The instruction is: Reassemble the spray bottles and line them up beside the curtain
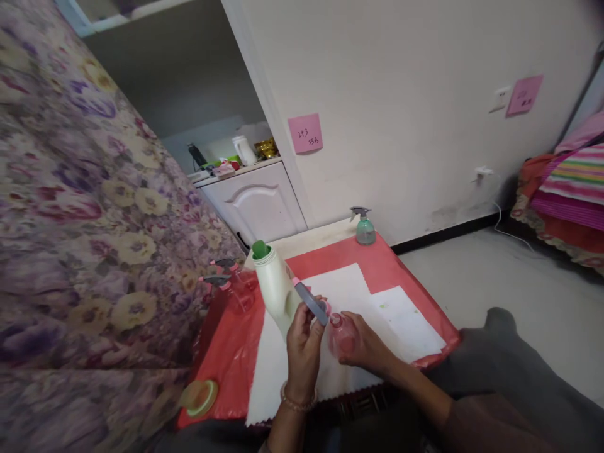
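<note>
My left hand [304,333] holds a grey and pink spray head [311,301] above the white cloth. Just to its right, my right hand [361,340] grips a clear pink bottle [342,336] whose mouth is open and faces up, close to the spray head. Behind my left hand stands a large pale green jug [276,283] with a green piece in its mouth. Two pink spray bottles [243,296] with grey heads are at the table's left. A green spray bottle [365,231] stands at the far edge.
Red plastic and white cloths [406,321] cover the table. A round yellow-rimmed lid or dish [202,397] lies at the near left corner. A floral curtain [94,251] hangs at the left. Beyond the table are a cabinet [259,201] and a wall.
</note>
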Motion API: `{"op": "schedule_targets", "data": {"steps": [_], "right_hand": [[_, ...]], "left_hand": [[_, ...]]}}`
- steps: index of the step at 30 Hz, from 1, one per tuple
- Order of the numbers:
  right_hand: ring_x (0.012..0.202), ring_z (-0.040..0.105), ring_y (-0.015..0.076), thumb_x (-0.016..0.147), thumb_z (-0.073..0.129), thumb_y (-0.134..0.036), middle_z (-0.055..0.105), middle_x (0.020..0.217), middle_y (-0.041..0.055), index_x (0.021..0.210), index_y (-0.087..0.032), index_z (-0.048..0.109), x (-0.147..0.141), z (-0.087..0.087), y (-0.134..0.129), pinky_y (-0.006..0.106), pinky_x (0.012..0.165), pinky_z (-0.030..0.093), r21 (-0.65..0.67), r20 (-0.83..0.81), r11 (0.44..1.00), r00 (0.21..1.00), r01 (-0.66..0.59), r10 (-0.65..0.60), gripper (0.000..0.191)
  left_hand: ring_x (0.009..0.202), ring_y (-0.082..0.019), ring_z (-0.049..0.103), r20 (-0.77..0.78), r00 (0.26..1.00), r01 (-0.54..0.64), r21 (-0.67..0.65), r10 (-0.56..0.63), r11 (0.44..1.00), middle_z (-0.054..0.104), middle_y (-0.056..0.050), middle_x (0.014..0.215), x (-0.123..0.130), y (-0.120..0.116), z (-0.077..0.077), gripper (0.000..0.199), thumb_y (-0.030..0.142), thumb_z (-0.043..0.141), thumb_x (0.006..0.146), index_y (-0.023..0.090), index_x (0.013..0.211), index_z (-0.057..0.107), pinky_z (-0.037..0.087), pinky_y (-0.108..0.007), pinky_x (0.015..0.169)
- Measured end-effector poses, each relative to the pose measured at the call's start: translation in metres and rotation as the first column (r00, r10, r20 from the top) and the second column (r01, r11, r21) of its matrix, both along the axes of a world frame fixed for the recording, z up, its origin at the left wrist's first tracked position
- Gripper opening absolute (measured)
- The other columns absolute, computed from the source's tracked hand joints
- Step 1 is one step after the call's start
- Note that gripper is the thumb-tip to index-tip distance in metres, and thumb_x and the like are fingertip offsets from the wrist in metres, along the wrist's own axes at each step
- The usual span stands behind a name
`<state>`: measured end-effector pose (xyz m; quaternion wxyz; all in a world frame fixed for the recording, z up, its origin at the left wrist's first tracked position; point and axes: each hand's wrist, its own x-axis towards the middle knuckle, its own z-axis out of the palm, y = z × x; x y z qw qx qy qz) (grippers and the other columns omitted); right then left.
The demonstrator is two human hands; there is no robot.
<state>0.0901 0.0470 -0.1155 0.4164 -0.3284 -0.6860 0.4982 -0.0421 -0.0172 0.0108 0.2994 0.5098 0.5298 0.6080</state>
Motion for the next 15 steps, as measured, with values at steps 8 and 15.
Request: {"op": "schedule_targets", "data": {"steps": [8, 15], "right_hand": [[0.125, 0.051, 0.0366, 0.05, 0.082, -0.02, 0.052, 0.133, 0.014, 0.132, -0.022, 0.043, 0.002, -0.001, 0.001, 0.055, 0.107, 0.041, 0.038, 0.003, 0.999, 1.0, -0.004, 0.004, 0.091], [0.128, 0.048, 0.038, 0.052, 0.084, -0.03, 0.051, 0.137, 0.014, 0.133, -0.023, 0.041, 0.004, -0.009, 0.0, 0.056, 0.111, 0.037, 0.009, -0.022, 0.999, 0.999, -0.031, 0.032, 0.092]], "left_hand": [[0.109, -0.023, 0.063, -0.003, 0.999, -0.036, 0.049, 0.037, 0.998, 0.066, -0.007, 0.117, 0.009, -0.005, 0.001, 0.03, 0.036, 0.062, 0.088, 0.02, 0.113, 0.06, 0.048, -0.036, 0.097], [0.105, -0.021, 0.064, -0.01, 0.999, 0.035, 0.069, -0.034, 0.997, 0.063, -0.007, 0.117, 0.018, -0.009, 0.01, 0.026, 0.032, 0.058, 0.091, 0.021, 0.115, 0.058, 0.051, -0.036, 0.092]]}}
